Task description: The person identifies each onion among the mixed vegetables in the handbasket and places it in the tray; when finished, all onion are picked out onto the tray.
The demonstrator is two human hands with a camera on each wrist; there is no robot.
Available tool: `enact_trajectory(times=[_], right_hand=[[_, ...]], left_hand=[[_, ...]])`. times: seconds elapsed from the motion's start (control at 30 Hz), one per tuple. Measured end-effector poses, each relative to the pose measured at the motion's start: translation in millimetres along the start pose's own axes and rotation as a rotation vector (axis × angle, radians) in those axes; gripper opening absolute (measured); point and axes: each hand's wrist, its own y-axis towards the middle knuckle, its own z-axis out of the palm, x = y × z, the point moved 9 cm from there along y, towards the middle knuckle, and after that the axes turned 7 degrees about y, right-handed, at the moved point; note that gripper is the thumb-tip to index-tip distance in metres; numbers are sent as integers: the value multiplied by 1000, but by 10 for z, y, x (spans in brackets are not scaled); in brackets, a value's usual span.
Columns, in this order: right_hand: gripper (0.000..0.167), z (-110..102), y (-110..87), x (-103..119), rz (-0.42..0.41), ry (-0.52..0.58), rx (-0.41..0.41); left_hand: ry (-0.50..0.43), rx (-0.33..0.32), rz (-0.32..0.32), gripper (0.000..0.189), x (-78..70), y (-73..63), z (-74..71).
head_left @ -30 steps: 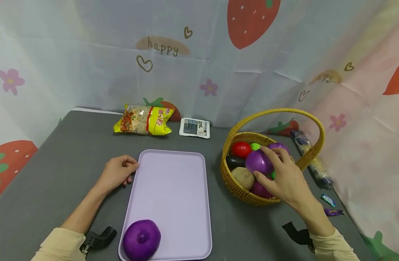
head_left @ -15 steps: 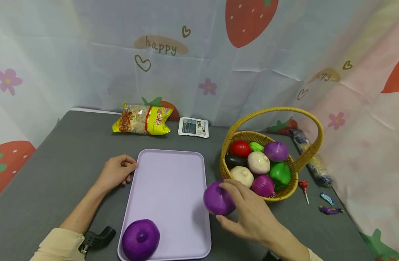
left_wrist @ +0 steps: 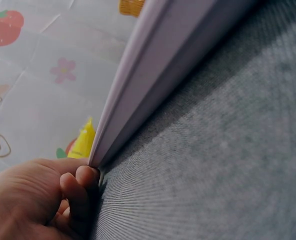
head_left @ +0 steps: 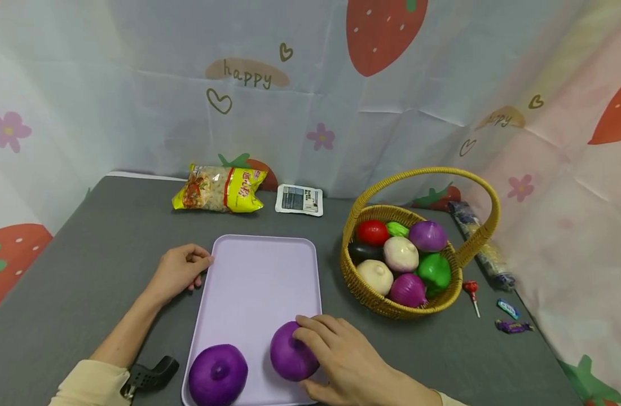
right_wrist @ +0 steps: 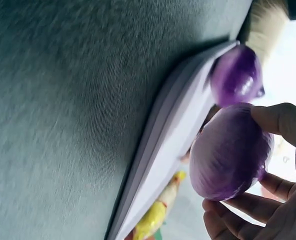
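My right hand [head_left: 348, 361] holds a purple onion [head_left: 292, 352] between thumb and fingers over the lower right of a lilac tray [head_left: 259, 287]. In the right wrist view the held onion [right_wrist: 230, 155] hangs above the tray, its side paler than its top. A second, wider purple vegetable [head_left: 219, 374] with a nub on top sits in the tray's lower left corner. With thumb and forefinger, my left hand [head_left: 183, 268] pinches the tray's left rim, seen close up in the left wrist view at the tray's side wall [left_wrist: 143, 75].
A wicker basket [head_left: 351, 276] with a tall handle and several vegetables stands right of the tray. A lollipop [head_left: 471, 290], two wrapped candies [head_left: 508, 308] and a long packet [head_left: 483, 248] lie beyond it. At the back are a yellow snack bag [head_left: 219, 189] and a white pouch [head_left: 299, 200].
My right hand has lifted the purple onion out of the basket and carried it left and toward me, over the tray. The left hand stays at the tray rim.
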Motion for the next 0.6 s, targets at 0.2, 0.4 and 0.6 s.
enact_trajectory(times=[0.2,0.4,0.6], right_hand=[[67,117,41,125,-74,-8,5],[67,206,56,204,-126,-2,7],[66,267,75,239,-161,27,33]], left_hand=[[-4,-2,-4,25,12,0,-9],[-3,-1,-5,25,5,-2,-14],[-3,2,-10,26,-4,-2,-6]])
